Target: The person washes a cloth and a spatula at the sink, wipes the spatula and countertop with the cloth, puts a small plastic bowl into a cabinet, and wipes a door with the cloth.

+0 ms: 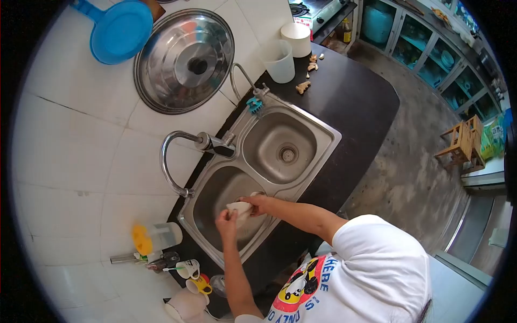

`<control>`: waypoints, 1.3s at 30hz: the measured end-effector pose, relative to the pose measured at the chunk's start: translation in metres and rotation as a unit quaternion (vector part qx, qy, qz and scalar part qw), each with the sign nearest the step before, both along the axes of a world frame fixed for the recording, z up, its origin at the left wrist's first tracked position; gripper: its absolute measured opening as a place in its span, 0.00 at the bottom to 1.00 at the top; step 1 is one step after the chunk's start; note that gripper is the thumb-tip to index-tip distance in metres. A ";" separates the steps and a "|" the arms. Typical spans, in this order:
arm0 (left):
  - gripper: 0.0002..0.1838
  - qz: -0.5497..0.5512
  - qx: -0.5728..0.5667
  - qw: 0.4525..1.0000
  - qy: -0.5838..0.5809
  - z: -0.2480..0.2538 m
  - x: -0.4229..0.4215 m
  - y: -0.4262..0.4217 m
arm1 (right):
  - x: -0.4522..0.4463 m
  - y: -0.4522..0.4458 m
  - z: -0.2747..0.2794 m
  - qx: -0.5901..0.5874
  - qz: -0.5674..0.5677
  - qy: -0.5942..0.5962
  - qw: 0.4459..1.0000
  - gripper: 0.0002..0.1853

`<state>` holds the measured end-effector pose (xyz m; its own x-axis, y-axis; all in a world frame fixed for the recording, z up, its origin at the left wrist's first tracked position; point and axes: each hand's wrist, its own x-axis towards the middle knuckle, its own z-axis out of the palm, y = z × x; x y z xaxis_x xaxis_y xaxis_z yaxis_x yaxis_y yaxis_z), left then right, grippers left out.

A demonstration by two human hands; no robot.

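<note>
Over the left basin [207, 196] of a steel double sink, my left hand [226, 219] and my right hand [257, 204] hold a whitish, soft-looking piece [240, 209] between them. Whether it is cloth or food I cannot tell. My left fingers are closed on its near left side. My right fingers grip its right end, close to the divider between the basins. Below the hands, part of the basin floor is hidden. A curved faucet [171, 156] arches from the wall side; no running water can be made out.
The right basin [280, 134] has a drain strainer [288, 155]. On the dark counter [355, 91] lie a ginger root [303, 87] and several garlic cloves [313, 67], near a translucent pitcher [279, 62]. A large pot lid [183, 62] and blue dipper [119, 33] hang on the wall. Cups [188, 269] stand left.
</note>
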<state>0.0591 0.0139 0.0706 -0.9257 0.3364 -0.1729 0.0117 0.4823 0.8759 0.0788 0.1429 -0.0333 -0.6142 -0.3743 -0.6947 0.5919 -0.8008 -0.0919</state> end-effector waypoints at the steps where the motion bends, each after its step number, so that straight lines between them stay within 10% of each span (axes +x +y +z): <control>1: 0.06 0.021 0.030 0.999 -0.027 0.004 -0.010 -0.003 | 0.005 0.004 0.008 0.031 0.033 0.052 0.998 0.20; 6: 0.04 0.079 0.149 0.973 -0.158 -0.012 -0.044 -0.009 | 0.020 0.021 0.075 -0.013 0.126 0.248 0.961 0.20; 14: 0.33 0.043 0.456 0.790 -0.407 0.019 0.000 0.034 | 0.011 0.017 0.090 -0.043 0.053 0.278 0.958 0.19; 24: 0.14 -0.029 0.265 0.956 -0.122 0.023 -0.043 0.039 | -0.008 0.017 0.085 0.193 0.220 0.294 0.910 0.08; 27: 0.14 0.041 0.255 0.960 -0.109 0.001 -0.057 0.042 | -0.016 0.019 0.087 0.316 0.295 0.324 0.841 0.03; 30: 0.13 0.134 0.189 0.969 -0.091 -0.019 -0.062 0.044 | -0.002 0.007 0.108 0.642 0.295 0.365 0.607 0.06; 39: 0.12 0.250 0.198 0.940 -0.118 -0.107 -0.061 0.030 | 0.018 -0.001 0.091 0.742 0.342 0.268 0.510 0.10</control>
